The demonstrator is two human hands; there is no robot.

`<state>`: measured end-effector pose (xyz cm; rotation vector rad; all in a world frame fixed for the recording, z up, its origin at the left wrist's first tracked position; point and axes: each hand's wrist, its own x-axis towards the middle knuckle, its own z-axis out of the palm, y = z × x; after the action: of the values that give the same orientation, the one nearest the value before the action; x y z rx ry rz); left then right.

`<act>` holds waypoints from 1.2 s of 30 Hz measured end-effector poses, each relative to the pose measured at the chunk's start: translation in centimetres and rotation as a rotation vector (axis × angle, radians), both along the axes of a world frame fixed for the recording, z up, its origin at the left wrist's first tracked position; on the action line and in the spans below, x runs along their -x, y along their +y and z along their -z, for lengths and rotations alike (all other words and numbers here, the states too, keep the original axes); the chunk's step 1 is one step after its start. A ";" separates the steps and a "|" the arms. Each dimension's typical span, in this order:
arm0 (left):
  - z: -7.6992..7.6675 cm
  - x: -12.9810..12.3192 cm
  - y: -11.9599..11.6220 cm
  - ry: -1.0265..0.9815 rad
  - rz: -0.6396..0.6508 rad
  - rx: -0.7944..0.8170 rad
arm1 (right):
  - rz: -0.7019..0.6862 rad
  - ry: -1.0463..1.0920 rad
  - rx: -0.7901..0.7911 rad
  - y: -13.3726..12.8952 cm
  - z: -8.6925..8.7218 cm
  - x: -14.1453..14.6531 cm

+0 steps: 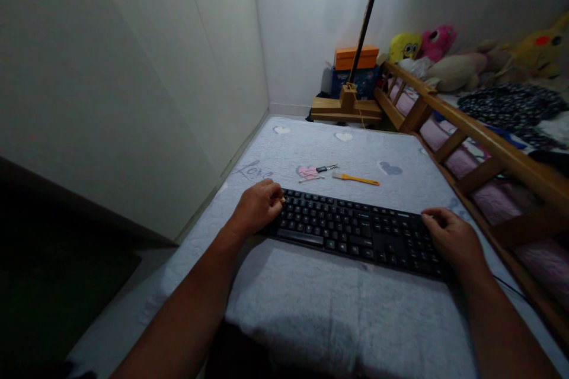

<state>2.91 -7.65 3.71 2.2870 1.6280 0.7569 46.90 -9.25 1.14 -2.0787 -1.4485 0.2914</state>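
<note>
A black keyboard (338,225) lies slightly slanted across the bed, its keys facing up. Over its left end, my left hand (260,204) is closed with the fingers curled. A tiny pale bit shows at those fingertips, too small to name. My right hand (456,240) grips the keyboard's right edge, thumb and fingers bent around it. Beyond the keyboard lies a small brush (358,179) with a yellow handle. To the brush's left are thin white sticks (311,178) and a slim tool with a dark grip and metal tip (328,168).
A pale bedsheet (302,290) with heart prints covers the bed. A white wardrobe (146,71) stands along the left, a wooden rail (498,136) along the right. At the far end are a pole on a wooden base (347,108) and an orange box (357,58). A cable (511,287) runs right.
</note>
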 end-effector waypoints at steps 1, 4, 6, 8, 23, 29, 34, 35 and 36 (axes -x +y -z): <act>0.1 -0.3 -0.1 -0.021 0.020 -0.005 | 0.003 0.001 0.000 0.0 0.0 0.0; 0.3 -1.1 -0.2 -0.043 0.100 -0.001 | 0.004 0.009 0.002 0.0 0.1 0.0; 0.3 -1.4 -0.3 -0.031 0.132 0.008 | 0.003 0.011 -0.004 0.0 0.2 -0.1; 0.3 -1.5 -0.3 -0.015 0.131 0.016 | 0.001 0.003 -0.011 0.0 0.2 0.0; 0.0 -0.9 -0.1 0.007 0.006 0.060 | 0.011 0.016 0.000 -0.1 -0.2 0.3; 0.1 -0.7 -0.1 0.006 -0.012 0.055 | -0.018 0.003 -0.038 0.0 0.3 -0.1; 0.1 -0.6 -0.1 -0.007 -0.004 0.056 | -0.007 -0.005 -0.036 0.1 0.5 -0.3; 0.1 -0.6 -0.1 -0.008 -0.004 0.060 | -0.003 -0.004 -0.032 0.1 0.5 -0.3; 0.0 -0.6 -0.1 -0.009 -0.006 0.064 | -0.001 -0.001 -0.026 0.1 0.4 -0.2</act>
<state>3.50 -7.71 3.66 2.2326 1.6318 0.7050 47.14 -9.15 0.74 -2.0580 -1.4464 0.2706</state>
